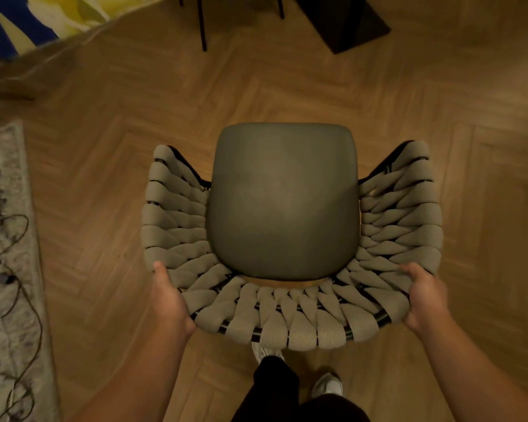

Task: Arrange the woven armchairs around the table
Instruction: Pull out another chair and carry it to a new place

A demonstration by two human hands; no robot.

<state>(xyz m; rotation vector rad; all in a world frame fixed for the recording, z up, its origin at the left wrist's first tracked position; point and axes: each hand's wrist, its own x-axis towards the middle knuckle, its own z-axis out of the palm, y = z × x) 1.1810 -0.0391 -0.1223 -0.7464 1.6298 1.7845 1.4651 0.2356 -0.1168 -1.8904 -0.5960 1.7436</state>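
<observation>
A woven armchair (284,318) with a grey-green seat cushion and thick beige straps over a black frame fills the middle of the head view, its open front facing away from me. My left hand (168,300) grips the left rear curve of the woven backrest, thumb on top. On the right rear curve my right hand (425,295) holds the rim the same way. The chair's legs are hidden beneath the seat. A dark table base (345,22) stands at the top of the view.
Thin black legs of another chair (202,25) stand at top centre. A grey rug (9,269) with a tangled black cable (11,239) lies along the left edge. A blue and yellow fabric (28,16) fills the top left. My feet (326,386) stand behind the chair on herringbone wood floor.
</observation>
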